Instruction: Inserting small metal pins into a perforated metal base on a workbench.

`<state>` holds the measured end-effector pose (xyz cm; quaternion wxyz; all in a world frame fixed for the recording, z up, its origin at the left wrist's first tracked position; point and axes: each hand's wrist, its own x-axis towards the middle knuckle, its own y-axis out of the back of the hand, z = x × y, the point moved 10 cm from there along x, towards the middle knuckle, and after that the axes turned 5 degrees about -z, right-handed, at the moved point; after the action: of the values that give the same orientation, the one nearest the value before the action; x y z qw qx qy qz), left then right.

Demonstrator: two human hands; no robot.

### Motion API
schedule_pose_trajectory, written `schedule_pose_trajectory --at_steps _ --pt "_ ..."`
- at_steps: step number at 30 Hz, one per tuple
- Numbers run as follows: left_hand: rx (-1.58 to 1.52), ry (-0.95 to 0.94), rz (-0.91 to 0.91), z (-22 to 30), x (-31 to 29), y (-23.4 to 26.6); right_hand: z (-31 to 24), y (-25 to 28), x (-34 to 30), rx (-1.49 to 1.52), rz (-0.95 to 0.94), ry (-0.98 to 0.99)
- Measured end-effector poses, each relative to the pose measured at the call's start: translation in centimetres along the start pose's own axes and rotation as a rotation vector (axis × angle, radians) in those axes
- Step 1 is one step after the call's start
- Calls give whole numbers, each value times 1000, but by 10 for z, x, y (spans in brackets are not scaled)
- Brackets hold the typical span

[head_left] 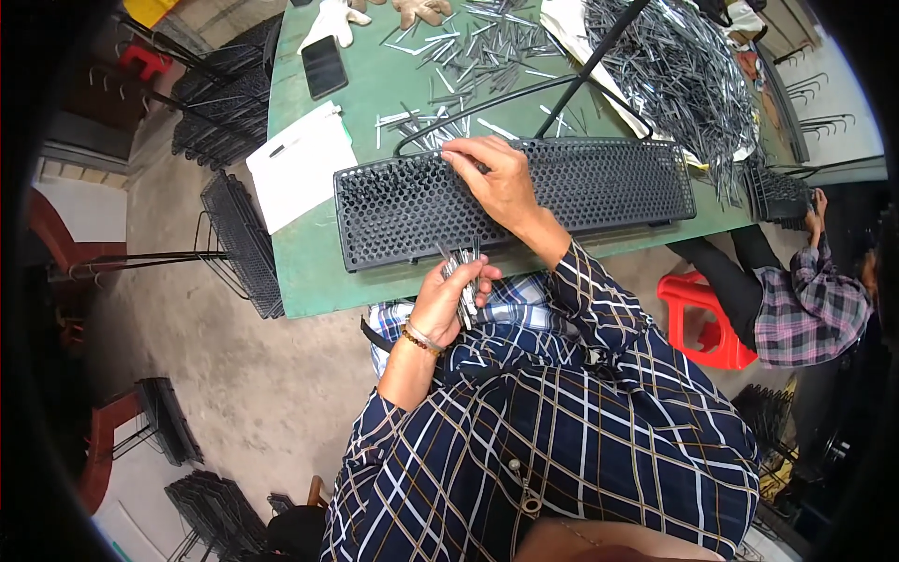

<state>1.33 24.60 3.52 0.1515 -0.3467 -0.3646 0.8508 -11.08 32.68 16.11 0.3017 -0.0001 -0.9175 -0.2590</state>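
Observation:
A long black perforated metal rack (599, 192) lies in front of me along the near edge of the green table (314, 211). Dark pieces stand up from the holes in its left part. My left hand (438, 304) is closed around a bundle of thin silvery metal strips (465, 272), just below the rack's near edge. Over the rack, my right hand (504, 187) has its fingertips pressed together at the far edge, left of the middle. Anything between those fingertips is too small or hidden to name.
Loose metal strips (487, 51) are scattered beyond the rack, with a large heap (679, 84) in a white sack at right. A phone (324, 67), paper (298, 164) and gloves (330, 23) lie at left. A co-worker (810, 309) sits at right near a red stool (698, 323).

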Motion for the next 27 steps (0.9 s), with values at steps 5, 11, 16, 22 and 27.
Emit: schedule_pose_trajectory --at_steps 5,11,16,22,27 --pt "0 38 54 -3 -2 9 -4 -4 -1 -45 -21 48" --pt "-80 71 31 -6 -4 1 -10 -6 -3 -100 -39 83" --pt "-72 64 39 -8 -5 3 -10 -4 -6 -77 -7 92" --pt "-58 56 34 -8 -2 8 -3 -12 -10 -108 -55 89" --pt "-41 28 54 -2 -3 4 -7 -22 -15 -259 -153 170"
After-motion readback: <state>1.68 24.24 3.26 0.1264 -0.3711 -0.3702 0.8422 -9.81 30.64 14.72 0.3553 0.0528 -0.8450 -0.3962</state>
